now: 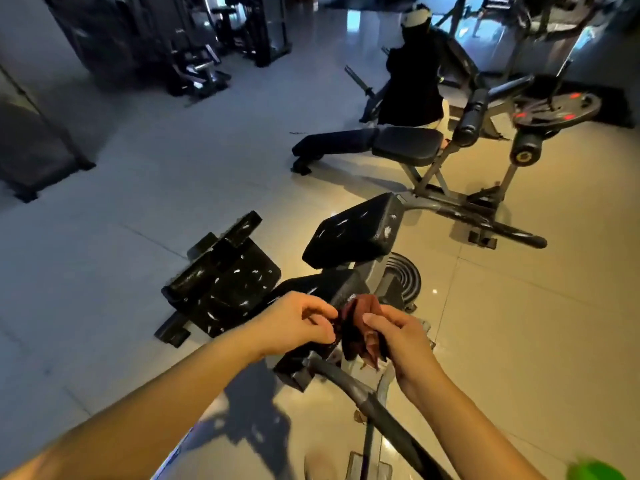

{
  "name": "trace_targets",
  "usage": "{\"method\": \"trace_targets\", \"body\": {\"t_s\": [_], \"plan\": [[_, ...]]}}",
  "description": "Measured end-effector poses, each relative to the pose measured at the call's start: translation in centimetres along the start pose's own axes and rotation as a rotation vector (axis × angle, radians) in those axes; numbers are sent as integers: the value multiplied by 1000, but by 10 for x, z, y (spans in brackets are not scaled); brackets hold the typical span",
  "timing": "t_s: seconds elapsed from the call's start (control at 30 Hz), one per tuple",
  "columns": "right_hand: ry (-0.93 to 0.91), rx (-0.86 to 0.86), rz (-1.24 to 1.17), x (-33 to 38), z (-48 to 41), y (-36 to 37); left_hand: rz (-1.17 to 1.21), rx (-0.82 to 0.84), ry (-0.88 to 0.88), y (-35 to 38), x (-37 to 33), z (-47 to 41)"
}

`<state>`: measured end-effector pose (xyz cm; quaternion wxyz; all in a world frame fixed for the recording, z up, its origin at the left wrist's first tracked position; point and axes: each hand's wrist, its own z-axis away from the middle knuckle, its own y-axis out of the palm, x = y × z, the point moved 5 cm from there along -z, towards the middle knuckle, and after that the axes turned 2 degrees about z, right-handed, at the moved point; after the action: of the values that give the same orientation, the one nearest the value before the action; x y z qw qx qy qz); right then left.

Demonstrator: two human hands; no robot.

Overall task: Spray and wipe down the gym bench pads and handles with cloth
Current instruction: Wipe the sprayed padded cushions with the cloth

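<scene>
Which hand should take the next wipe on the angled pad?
Right, likely. The right hand grips the bulk of the cloth; the left hand only pinches its edge. The angled pad lies just ahead of both.

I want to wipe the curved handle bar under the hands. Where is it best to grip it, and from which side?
Probably the lower dark stretch of the handle bar, from above: the tube is round and free on top, and the right hand holding the cloth is nearest.
</scene>
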<state>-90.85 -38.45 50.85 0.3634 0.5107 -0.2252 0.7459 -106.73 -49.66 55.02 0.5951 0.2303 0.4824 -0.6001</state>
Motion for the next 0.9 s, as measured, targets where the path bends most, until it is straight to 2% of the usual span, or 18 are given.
{"method": "trace_targets", "body": {"t_s": [0.07,0.2,0.37,0.47,0.6,0.7,0.9], "plan": [[41,-18,42,1,-10,-11,-132,-43,36,-20,6,-14],[69,-30,257,10,-29,-27,-569,-47,142,-42,11,-39],[208,-158,424,3,-43,-7,-913,251,278,-35,20,-71],[189,-322,472,-4,-48,17,-971,258,384,-34,21,-83],[39,-584,537,-15,-32,47,-1026,253,525,-37,24,-86],[-41,-608,588,-21,-24,62,-1014,243,592,-38,24,-92],[-75,-642,635,-19,-23,56,-1012,261,573,-36,27,-92]]}}
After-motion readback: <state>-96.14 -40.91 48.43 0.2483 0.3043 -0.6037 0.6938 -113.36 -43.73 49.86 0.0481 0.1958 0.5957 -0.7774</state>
